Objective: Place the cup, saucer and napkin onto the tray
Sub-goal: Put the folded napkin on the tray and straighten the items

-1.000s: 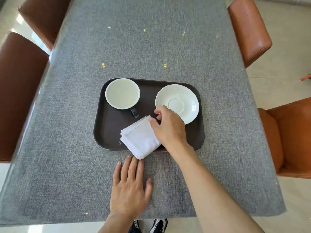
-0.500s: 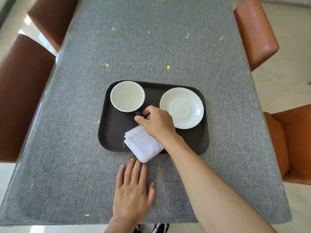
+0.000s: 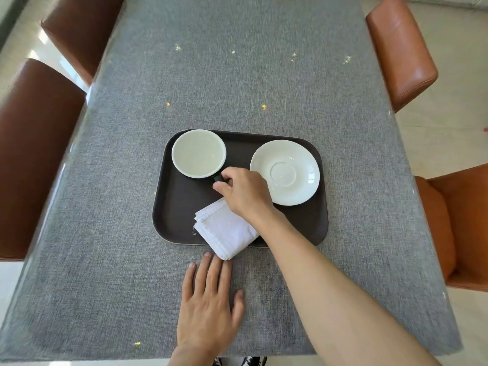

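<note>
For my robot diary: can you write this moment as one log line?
right hand pinching cup handle | left hand flat on table | napkin overhangs tray edge | saucer on tray

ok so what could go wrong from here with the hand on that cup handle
1. The right hand pinches only the small dark handle of the cup; a lift from there could tip the cup.
2. The saucer sits just beside that hand, so a sideways move might knock it.
3. The napkin overhangs the tray near edge, under the forearm, close to the left hand; pulling the arm back could drag it off.
</note>
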